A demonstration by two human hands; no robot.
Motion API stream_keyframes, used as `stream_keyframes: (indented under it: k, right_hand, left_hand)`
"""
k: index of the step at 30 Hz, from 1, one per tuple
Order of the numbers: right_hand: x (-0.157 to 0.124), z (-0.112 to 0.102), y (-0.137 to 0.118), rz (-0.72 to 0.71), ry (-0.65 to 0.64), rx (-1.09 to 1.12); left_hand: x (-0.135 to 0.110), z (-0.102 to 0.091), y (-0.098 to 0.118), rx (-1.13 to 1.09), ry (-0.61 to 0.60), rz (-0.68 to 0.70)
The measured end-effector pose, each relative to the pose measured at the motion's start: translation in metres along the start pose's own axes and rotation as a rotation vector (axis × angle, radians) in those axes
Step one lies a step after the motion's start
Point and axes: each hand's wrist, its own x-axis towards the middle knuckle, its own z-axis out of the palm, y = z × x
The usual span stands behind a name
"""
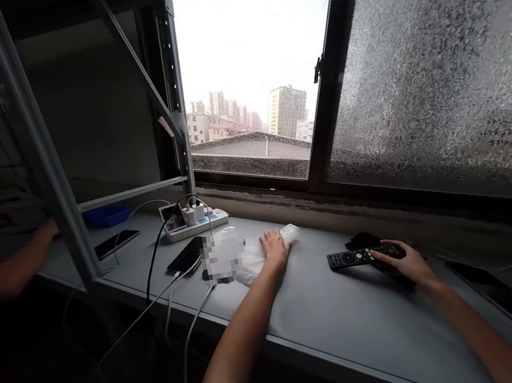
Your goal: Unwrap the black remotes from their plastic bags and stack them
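Black plastic is what we're gripping: a remote control point(347, 259), buttons up, is sitting in our right hand point(411, 263), thumb and fingers closing around its right end, the other end pointing left over the grey shelf top point(317, 313). We're not managing to tell whether its underside is touching. Just behind it, a flat dark item point(362, 241) is lying, too dim for naming. Our left hand point(274, 246) is resting palm down on a clear plastic bag point(251, 260), fingers loosely spread. Left of the bag, pixelation is hiding one spot; beside it a black smartphone point(185, 255) is lying, and a white power strip point(179, 235) is carrying plugged-in chargers behind. Farther left, we're seeing another phone point(116, 244) near a blue tray point(106, 216), with a co-worker's arm point(13, 274) reaching in beyond the metal post point(37, 144). On our right, a dark slab-like device point(507, 299) is lying near the edge. Behind everything, a wet window pane point(230, 44) is showing buildings, next to a frosted pane point(453, 71).
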Motion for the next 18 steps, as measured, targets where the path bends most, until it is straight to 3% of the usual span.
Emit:
stream_keyframes:
  k: [3, 9, 18]
  right_hand:
    - [-0.0019, -0.0028, -0.0013, 0.045, -0.074, -0.077]
    - [0.0005, -0.0060, -0.0006, 0.082, -0.039, -0.170]
    - [-0.0008, 0.0029, 0.0031, 0.000, 0.040, -0.348]
  left_hand:
    - [0.0004, 0.0014, -0.0028, -0.011, 0.040, -0.050]
    - [0.0003, 0.0012, -0.0020, -0.039, 0.092, -0.016]
    - [-0.0004, 0.0030, 0.0030, -0.046, 0.006, -0.014]
